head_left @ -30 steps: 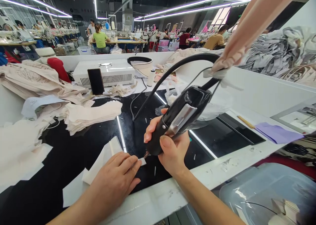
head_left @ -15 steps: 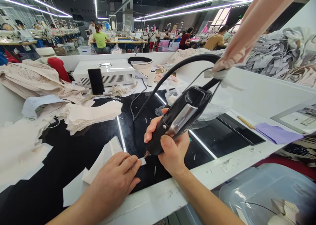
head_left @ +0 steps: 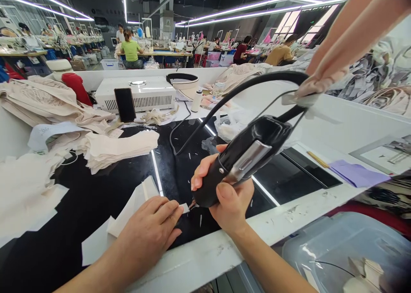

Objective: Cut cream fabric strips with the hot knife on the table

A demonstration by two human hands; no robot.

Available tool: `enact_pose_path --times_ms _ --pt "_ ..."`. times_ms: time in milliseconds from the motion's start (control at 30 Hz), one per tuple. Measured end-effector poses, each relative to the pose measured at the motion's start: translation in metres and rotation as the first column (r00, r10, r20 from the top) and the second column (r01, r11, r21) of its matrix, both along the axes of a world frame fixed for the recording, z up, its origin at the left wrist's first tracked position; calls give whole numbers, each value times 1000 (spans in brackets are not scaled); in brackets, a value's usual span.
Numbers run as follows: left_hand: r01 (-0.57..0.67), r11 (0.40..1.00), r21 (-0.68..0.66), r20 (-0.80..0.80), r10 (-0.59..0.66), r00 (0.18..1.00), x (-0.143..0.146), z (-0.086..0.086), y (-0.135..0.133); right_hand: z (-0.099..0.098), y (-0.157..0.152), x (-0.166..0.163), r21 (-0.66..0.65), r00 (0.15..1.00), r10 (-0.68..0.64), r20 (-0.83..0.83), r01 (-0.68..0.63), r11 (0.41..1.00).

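Observation:
My right hand (head_left: 233, 203) is closed around a black corded hand tool (head_left: 244, 156) with a silver lever and a narrow metal tip. The tool leans, its tip low and pointing left, close to the end of a cream fabric piece (head_left: 133, 201). Whether the tip touches the fabric, I cannot tell. My left hand (head_left: 152, 228) presses that piece onto the black tabletop (head_left: 122, 181), fingers together; a small folded end shows past the fingertips. A twisted cloth strap (head_left: 324, 81) tied near the cord stretches up to the right.
Stacked cream fabric pieces (head_left: 122, 147) and heaped fabric (head_left: 25, 186) lie left. Behind stand a white vented box (head_left: 138, 94), a phone (head_left: 125, 106) and a white bottle (head_left: 197, 100). Purple cloth (head_left: 358, 173) lies right, above a clear plastic bin (head_left: 346, 250). People work in the background.
My right hand has shifted slightly right with the tool, and the tip now sits at the fabric's outer end. The strap has swung right too. My left hand has barely moved.

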State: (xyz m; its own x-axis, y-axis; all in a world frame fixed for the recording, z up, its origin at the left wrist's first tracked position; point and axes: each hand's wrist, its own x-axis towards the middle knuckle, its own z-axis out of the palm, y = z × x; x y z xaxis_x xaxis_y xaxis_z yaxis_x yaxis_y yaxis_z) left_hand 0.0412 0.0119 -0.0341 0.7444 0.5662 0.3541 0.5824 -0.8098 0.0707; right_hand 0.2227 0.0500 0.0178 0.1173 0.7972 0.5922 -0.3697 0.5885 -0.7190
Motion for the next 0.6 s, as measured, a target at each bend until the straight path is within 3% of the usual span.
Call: enact_pose_path --times_ms 267,467,600 --pt "9 1000 -24 18 -9 1000 -1 2 1 0 1 0 4 999 2 32 -3 1000" --pt "52 993 103 57 -58 997 -5 6 3 0 -1 1 7 1000 -5 18 5 1000" --pt "87 994 70 83 -92 992 -4 5 1 -1 -1 4 13 999 -7 35 6 1000"
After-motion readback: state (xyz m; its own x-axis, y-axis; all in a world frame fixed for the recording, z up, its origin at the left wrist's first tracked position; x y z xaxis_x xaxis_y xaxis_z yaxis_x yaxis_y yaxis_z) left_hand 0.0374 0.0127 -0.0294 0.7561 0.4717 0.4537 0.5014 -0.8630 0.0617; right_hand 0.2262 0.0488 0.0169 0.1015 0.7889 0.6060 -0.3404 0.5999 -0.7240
